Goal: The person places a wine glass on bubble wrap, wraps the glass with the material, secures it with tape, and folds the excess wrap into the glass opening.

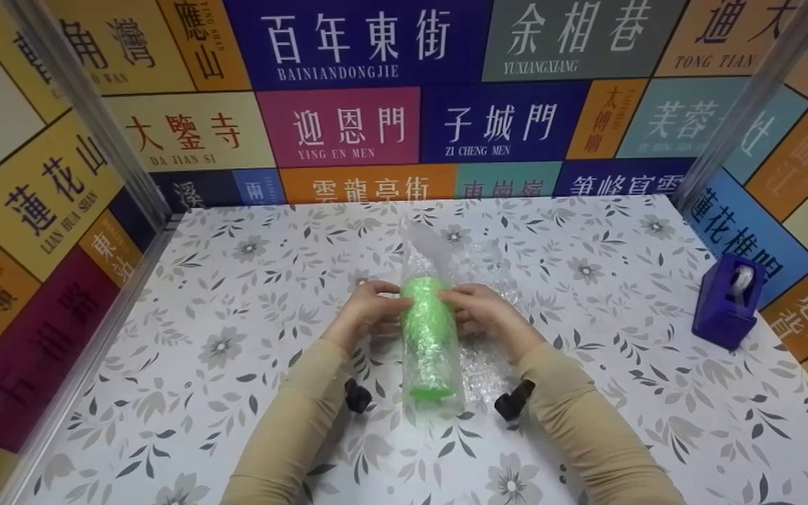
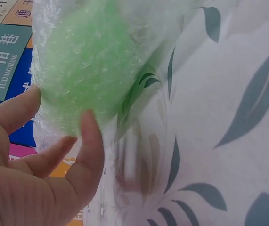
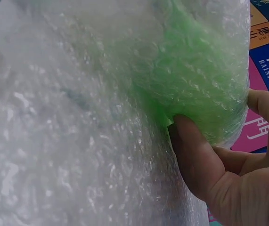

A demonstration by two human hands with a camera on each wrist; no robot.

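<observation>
Tan sleeves [image 1: 288, 428] stretched across the flower-patterned desk [image 1: 186, 400], a small black piece [image 1: 358, 396] showing by each wrist. From where I stood, the left hand [image 1: 370, 308] and right hand [image 1: 485, 312] were grasping opposite sides of a green cylinder [image 1: 428, 337] near the middle of the desk, fingers curled against the bubble wrap [image 1: 488, 379] around it, with more wrap spread to its right. Well apart, by the desk's right edge, sat a purple tape dispenser [image 1: 726, 312].

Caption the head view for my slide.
Left hand and right hand hold a bubble-wrapped green cylinder; floral tabletop beneath, purple tape dispenser at right.
</observation>
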